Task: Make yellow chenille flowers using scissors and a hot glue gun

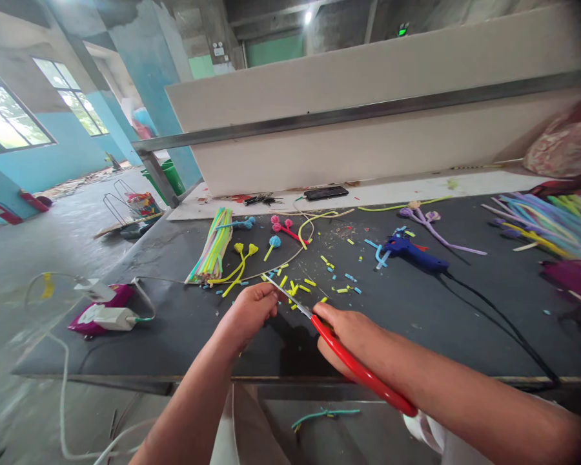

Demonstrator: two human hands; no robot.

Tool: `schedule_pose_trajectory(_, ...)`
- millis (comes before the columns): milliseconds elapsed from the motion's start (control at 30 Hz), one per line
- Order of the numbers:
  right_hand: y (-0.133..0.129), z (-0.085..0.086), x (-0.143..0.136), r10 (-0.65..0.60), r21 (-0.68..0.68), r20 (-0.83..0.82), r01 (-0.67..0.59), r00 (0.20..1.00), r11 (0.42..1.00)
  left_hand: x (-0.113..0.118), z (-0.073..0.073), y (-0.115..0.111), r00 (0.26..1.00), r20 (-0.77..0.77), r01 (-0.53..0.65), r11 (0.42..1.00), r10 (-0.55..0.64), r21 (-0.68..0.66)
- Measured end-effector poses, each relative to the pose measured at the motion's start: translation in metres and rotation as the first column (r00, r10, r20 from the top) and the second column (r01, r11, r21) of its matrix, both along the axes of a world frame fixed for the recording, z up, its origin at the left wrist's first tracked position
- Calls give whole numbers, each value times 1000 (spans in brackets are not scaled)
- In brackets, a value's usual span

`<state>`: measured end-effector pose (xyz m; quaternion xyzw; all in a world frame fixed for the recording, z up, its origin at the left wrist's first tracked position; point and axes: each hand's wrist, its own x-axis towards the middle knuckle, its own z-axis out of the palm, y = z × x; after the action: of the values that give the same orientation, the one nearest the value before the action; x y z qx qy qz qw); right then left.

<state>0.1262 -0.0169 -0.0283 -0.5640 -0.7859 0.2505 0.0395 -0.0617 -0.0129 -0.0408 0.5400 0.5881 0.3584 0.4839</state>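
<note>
Red-handled scissors (pixel 363 369) are gripped in my right hand (pixel 351 336), their blades pointing up and left over the dark table (pixel 164 349). The blade tips reach just above my left hand (pixel 252 310), whose thumb and fingers are pinched together. What the left fingers hold is too small to tell. Short yellow cut pieces (pixel 310 282) and small blue ones (pixel 351 278) lie scattered around the blades. Behind my left hand is a yellow twisted stem (pixel 242 261) with two knobbed ends, and a short blue-headed piece (pixel 274 242) stands beside it.
A bundle of pastel stems (pixel 214 242) lies at the left, a blue glue gun (pixel 416 253) with a black cord at the right. Power strips (pixel 107 313) are at the left edge. A phone (pixel 325 193) lies at the back. More stems (pixel 552 219) and a person's arm are far right.
</note>
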Motion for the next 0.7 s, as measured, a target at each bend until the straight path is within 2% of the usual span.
schedule_pose_trajectory(300, 2, 5, -3, 14, 8, -32, -14, 999, 1000, 0, 0, 4, 1000, 14, 8, 1000, -8, -7)
schedule_pose_trajectory(533, 11, 1, -10, -45, -12, 34, 46, 998, 999, 2, -1, 12, 999, 51, -8, 999, 10, -48)
schedule_pose_trajectory(700, 12, 15, -10, -81, -66, 54, 85, 995, 994, -1, -5, 12, 994, 106, -28, 995, 38, -92)
